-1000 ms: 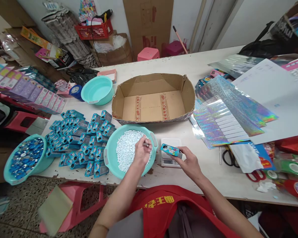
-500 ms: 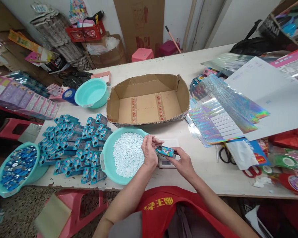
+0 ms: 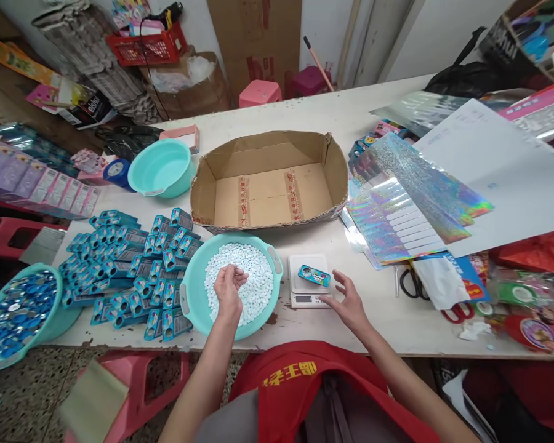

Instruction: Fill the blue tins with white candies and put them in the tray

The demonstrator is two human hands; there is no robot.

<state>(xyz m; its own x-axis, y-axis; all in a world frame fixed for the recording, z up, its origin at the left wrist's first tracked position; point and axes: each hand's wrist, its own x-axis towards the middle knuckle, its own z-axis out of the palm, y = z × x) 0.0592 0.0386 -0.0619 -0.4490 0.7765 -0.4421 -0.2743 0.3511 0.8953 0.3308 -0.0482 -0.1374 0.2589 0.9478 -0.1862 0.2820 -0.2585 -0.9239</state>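
Note:
My left hand (image 3: 229, 290) is over the turquoise basin (image 3: 194, 311), its fingers curled together just above a heap of small white tablets (image 3: 253, 277). Whether any tablets are inside those fingers is hidden. A small blue printed box (image 3: 314, 276) lies slightly tilted on the pan of a white digital scale (image 3: 302, 300). Just right of the scale, my right hand (image 3: 349, 301) is open, thumb and fingers apart, holding nothing. Many similar blue boxes (image 3: 133, 264) with round holes in their ends are piled left of the basin.
An open cardboard box (image 3: 270, 212) stands behind the basin, with a second turquoise basin (image 3: 161, 169) to its left. Blue and silver round pieces fill another basin (image 3: 55, 320) at far left. Holographic sheets (image 3: 397, 209), scissors (image 3: 415, 284) and packaging lie on the right.
The blue box has left my right hand and now rests on the scale. My right hand has opened beside it. My left hand has moved left over the tablets. The view has shifted slightly.

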